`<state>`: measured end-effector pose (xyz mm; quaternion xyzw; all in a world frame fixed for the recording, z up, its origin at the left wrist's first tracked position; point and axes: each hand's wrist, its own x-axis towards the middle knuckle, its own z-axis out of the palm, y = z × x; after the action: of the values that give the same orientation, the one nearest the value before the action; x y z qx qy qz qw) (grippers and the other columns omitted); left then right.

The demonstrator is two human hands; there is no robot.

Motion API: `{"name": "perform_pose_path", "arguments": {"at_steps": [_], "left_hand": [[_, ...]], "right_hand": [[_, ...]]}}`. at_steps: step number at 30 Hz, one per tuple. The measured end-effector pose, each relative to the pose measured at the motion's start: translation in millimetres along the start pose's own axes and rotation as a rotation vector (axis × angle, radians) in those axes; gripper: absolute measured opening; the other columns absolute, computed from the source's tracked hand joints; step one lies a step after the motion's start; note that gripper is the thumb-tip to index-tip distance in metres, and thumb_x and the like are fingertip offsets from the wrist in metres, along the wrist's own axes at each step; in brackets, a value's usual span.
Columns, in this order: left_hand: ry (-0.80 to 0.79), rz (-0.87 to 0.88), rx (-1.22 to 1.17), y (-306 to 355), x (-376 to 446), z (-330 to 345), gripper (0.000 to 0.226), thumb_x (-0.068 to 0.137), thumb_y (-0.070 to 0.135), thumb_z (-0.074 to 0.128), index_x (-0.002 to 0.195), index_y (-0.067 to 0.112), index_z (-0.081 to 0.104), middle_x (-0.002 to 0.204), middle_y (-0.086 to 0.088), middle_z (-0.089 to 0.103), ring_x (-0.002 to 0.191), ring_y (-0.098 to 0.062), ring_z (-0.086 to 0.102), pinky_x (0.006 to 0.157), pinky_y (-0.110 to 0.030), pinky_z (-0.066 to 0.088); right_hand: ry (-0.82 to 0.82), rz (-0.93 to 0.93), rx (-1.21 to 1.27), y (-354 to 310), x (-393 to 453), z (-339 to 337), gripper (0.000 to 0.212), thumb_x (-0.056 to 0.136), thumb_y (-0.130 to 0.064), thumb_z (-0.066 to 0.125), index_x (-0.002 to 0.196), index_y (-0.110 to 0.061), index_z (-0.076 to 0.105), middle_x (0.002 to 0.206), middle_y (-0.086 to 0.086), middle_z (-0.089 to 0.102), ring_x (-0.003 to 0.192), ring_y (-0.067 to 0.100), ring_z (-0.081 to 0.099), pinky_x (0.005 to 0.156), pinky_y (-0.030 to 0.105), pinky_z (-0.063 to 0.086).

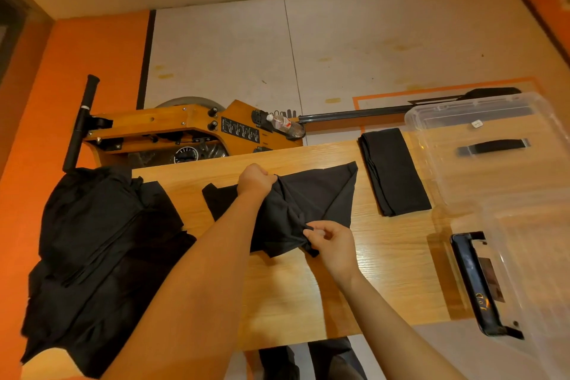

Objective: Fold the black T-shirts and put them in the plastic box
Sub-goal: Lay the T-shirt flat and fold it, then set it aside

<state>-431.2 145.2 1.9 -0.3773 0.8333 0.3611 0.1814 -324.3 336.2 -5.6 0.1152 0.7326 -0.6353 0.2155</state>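
A black T-shirt [311,197] lies partly bunched in the middle of the wooden table [308,287]. My left hand [256,179] grips a fistful of its cloth at the far edge. My right hand [331,244] pinches the near edge of the same shirt. A folded black T-shirt [393,171] lies flat to the right, beside the clear plastic box [505,225] with black handles at the table's right end. A heap of unfolded black T-shirts [101,256] covers the left end and hangs over the edge.
Behind the table stands a wooden rowing machine [172,129] with a plastic water bottle [285,125] lying on it. The wall on the left is orange. Bare tabletop shows in front of the shirt.
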Motion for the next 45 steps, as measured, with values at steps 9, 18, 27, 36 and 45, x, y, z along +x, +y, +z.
{"name": "perform_pose_path", "arguments": {"at_steps": [9,18,27,36,45], "left_hand": [[0.024,0.090,-0.041,-1.2,-3.2,-9.1,0.010,0.091,0.017,0.064,0.082,0.013,0.059,0.091,-0.005,0.061,0.093,-0.025,0.057,0.081,-0.034,0.046],[-0.116,0.315,-0.083,-20.9,-15.3,-46.2,0.019,0.090,0.001,0.059,0.077,0.014,0.060,0.086,0.004,0.058,0.082,-0.010,0.053,0.076,-0.026,0.039],[-0.148,0.424,0.104,-30.6,-27.6,-55.9,0.035,0.095,-0.002,0.042,0.111,0.010,0.070,0.128,-0.005,0.060,0.118,-0.020,0.054,0.096,-0.026,0.039],[0.017,0.510,0.199,-35.8,-44.2,-81.7,0.017,0.088,0.009,0.064,0.101,0.014,0.073,0.092,-0.001,0.067,0.090,-0.019,0.061,0.078,-0.027,0.046],[0.083,0.661,0.390,-25.3,-84.0,-132.8,0.016,0.090,0.021,0.065,0.103,0.016,0.073,0.095,0.002,0.068,0.087,-0.013,0.060,0.079,-0.031,0.052]], "right_hand": [[0.071,0.001,0.027,0.5,-0.2,-9.8,0.009,0.088,-0.009,0.071,0.095,-0.012,0.076,0.077,0.009,0.072,0.081,0.022,0.070,0.080,0.030,0.058],[0.198,0.000,0.100,-7.7,0.5,-25.8,0.010,0.088,-0.006,0.071,0.097,-0.009,0.075,0.082,0.001,0.075,0.083,0.013,0.070,0.080,0.024,0.056],[0.223,-0.009,0.089,-4.3,-5.7,-25.1,0.010,0.089,-0.008,0.070,0.096,-0.011,0.075,0.082,0.007,0.073,0.086,0.024,0.071,0.085,0.039,0.059],[0.263,-0.111,0.064,-27.0,-10.7,-32.7,0.012,0.089,-0.006,0.069,0.098,-0.013,0.074,0.090,0.004,0.074,0.089,0.018,0.069,0.085,0.038,0.057],[0.252,-0.306,-0.024,-93.5,-14.8,-46.2,0.013,0.091,-0.007,0.066,0.100,-0.013,0.074,0.091,0.002,0.072,0.091,0.017,0.068,0.084,0.029,0.055]]}}
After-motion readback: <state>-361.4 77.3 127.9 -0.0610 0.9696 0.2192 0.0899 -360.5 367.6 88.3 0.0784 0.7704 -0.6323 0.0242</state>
